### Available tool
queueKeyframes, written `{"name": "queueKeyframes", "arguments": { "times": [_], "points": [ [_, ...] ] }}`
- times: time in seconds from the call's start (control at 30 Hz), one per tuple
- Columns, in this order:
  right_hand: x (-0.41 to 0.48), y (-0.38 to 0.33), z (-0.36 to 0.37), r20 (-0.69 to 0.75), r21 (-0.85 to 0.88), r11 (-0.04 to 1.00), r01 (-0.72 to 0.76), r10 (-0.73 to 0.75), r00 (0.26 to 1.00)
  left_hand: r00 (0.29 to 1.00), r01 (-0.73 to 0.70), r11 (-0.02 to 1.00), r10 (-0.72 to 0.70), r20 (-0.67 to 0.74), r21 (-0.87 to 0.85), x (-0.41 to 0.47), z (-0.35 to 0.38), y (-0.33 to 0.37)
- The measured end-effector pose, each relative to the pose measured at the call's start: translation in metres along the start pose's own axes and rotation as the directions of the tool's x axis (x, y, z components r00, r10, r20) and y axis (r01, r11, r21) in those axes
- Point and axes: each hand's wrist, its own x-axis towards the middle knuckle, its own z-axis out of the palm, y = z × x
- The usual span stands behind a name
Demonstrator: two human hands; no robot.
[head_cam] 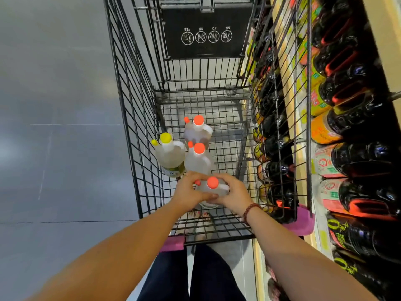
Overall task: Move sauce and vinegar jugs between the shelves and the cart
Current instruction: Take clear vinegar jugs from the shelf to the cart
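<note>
Both hands are inside the cart point(138, 148), low in its basket at the handle end. The left hand point(187, 193) and the right hand point(234, 192) are close together, and both grip the same clear jug point(218, 189), one hand on each side with the fingers curled round its body. This jug is upright with an orange cap on top. It is at the end of the cart nearest to the person. I cannot tell if its bottom touches the wire floor of the cart. On the right wrist there is a bead bracelet point(249, 210).

Three more jugs stand upright in the cart, further from the handle end. The middle jug point(198, 162), also clear with an orange cap, is just beyond the held one. The far jug point(196, 132), again with an orange cap, stands just behind the middle one. The yellow-capped jug point(170, 156) is at the left wall of the cart, close beside the middle jug.

At the far end of the cart a black sign point(206, 33) with round symbols hangs on the wire. Just beside the right wall of the cart are the shelves point(287, 101), filled with rows of dark sauce jugs point(355, 120). On the left side of the cart is the grey floor point(54, 127).
</note>
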Motion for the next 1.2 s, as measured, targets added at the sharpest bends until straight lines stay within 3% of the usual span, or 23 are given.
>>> {"name": "queueKeyframes", "arguments": {
  "times": [0.27, 0.6, 0.83, 1.07, 1.2],
  "points": [
    [-0.016, -0.022, -0.018, -0.025, 0.012, 0.994, 0.106, -0.106, 0.994, 0.997, -0.082, 0.991, 0.082, -0.006, -0.110, -0.012, -0.012, 0.021],
    [-0.082, -0.125, -0.090, -0.123, 0.003, 0.930, 0.367, -0.364, 0.923, 0.952, -0.307, 0.906, 0.290, -0.101, -0.290, -0.053, -0.045, 0.135],
    [-0.150, -0.210, -0.133, -0.253, 0.099, 0.837, 0.538, -0.501, 0.828, 0.825, -0.552, 0.814, 0.564, 0.020, -0.178, -0.086, -0.083, 0.244],
    [-0.202, -0.283, -0.161, -0.450, 0.095, 0.787, 0.610, -0.512, 0.731, 0.730, -0.596, 0.693, 0.678, 0.087, -0.406, -0.123, -0.115, 0.331],
    [-0.239, -0.312, -0.161, -0.608, 0.081, 0.724, 0.685, -0.509, 0.610, 0.700, -0.533, 0.637, 0.702, 0.132, -0.557, -0.142, -0.120, 0.373]
  ]
}}
